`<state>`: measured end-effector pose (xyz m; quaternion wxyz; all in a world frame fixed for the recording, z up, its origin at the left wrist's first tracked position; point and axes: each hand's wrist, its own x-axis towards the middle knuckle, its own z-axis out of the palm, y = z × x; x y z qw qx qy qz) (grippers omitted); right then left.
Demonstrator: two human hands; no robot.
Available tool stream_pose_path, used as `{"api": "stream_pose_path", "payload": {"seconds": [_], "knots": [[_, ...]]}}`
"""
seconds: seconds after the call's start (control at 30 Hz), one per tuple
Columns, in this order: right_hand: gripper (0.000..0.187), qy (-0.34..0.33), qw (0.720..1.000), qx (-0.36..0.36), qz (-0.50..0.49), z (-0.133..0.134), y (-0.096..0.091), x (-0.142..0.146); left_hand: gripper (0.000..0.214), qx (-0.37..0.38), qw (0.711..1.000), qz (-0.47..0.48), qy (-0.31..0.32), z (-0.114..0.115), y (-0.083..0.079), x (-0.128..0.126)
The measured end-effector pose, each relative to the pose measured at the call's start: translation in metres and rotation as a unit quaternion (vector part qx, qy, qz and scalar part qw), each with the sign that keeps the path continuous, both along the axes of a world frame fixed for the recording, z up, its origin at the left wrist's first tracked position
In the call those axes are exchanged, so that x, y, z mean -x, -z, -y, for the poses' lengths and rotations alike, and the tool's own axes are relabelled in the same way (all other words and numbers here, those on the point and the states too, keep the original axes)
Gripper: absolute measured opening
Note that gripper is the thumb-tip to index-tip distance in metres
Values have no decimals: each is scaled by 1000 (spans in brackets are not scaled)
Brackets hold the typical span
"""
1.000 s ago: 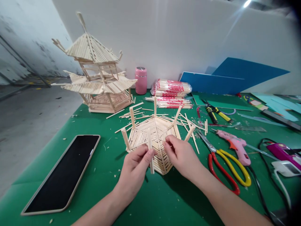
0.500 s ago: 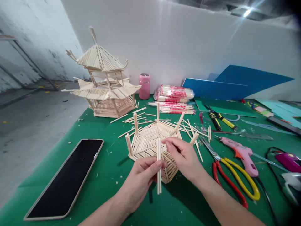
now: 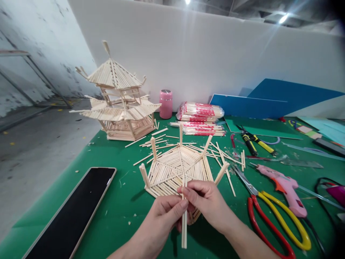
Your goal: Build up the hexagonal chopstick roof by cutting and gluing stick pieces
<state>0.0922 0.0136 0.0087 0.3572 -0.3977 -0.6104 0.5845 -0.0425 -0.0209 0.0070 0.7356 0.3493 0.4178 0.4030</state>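
Observation:
A hexagonal base of wooden sticks point(image 3: 178, 169), with short posts rising at its corners, lies on the green mat point(image 3: 121, 212) in front of me. Both hands pinch a pair of upright sticks point(image 3: 184, 223) at its near edge. My left hand point(image 3: 164, 219) grips them from the left with thumb and fingers closed. From the right, my right hand point(image 3: 207, 203) closes its fingertips on the same sticks higher up. Loose sticks point(image 3: 151, 138) lie scattered behind the base.
A finished stick pagoda point(image 3: 118, 100) stands at the back left, next to a pink cup point(image 3: 165, 104) and packs of chopsticks point(image 3: 199, 111). A dark tablet point(image 3: 72, 212) lies at the left. Scissors point(image 3: 272, 219), a pink glue gun point(image 3: 283, 187), pliers point(image 3: 252, 142) and blue boards point(image 3: 269, 104) are at the right.
The sticks and both hands have moved nearer to me and lower along the base's near edge. My right hand, apart from them before, now pinches them too. The view tilted up a little.

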Motion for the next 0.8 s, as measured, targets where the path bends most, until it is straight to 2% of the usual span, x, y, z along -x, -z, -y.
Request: {"api": "stream_pose_path", "payload": {"seconds": [0.2, 0.33, 0.53, 0.63, 0.8], "knots": [[35, -15, 1000, -4, -18, 1, 0, -1, 35, 19, 1000, 15, 0, 1, 1, 1], [29, -24, 999, 18, -38, 1, -1, -1, 30, 39, 999, 18, 1, 1, 3, 1], [28, 74, 994, 51, -56, -2, 1, -2, 27, 67, 997, 34, 19, 1, -3, 2], [25, 87, 991, 77, -73, -3, 3, -1, 26, 69, 997, 35, 31, 1, -5, 2], [24, 102, 990, 68, -69, -3, 3, 1, 24, 54, 997, 30, 36, 1, -4, 2]]}}
